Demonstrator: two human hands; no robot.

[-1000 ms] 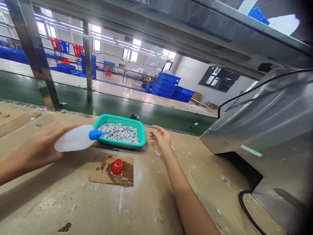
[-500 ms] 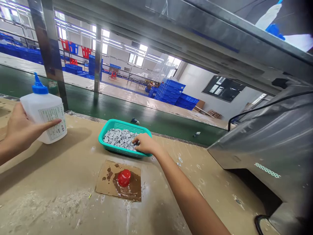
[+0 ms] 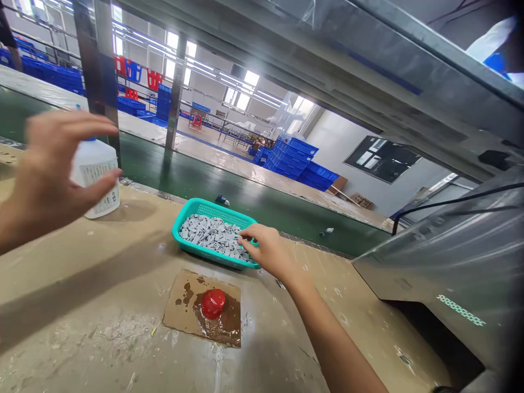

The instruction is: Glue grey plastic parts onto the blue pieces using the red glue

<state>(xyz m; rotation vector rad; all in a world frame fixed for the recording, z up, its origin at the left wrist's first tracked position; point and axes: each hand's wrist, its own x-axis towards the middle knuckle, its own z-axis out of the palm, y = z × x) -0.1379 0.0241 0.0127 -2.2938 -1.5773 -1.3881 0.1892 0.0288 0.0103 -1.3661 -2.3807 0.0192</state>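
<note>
My left hand (image 3: 61,169), slightly blurred, is raised in front of a white bottle (image 3: 100,177) with a blue cap, its thumb and fingers apart and nothing between them. My right hand (image 3: 266,248) is over the right end of a green basket (image 3: 188,243) full of small grey plastic pieces (image 3: 213,233). Its thumb and index finger are pinched on a small grey piece (image 3: 240,238). Nearer to me, a glossy red cap (image 3: 213,303) rests on a wet piece of cardboard (image 3: 176,314).
Behind the brown worktop (image 3: 123,305) runs a green conveyor belt (image 3: 278,213) with small items on it. A metal housing (image 3: 450,234) stands at the right. Metal posts (image 3: 176,93) rise at the back, and a metal shelf hangs overhead.
My left hand has let go of the bottle, which now stands on the worktop, and has lifted nearer the camera. My right hand has risen slightly from the pieces. The view has shifted a little.
</note>
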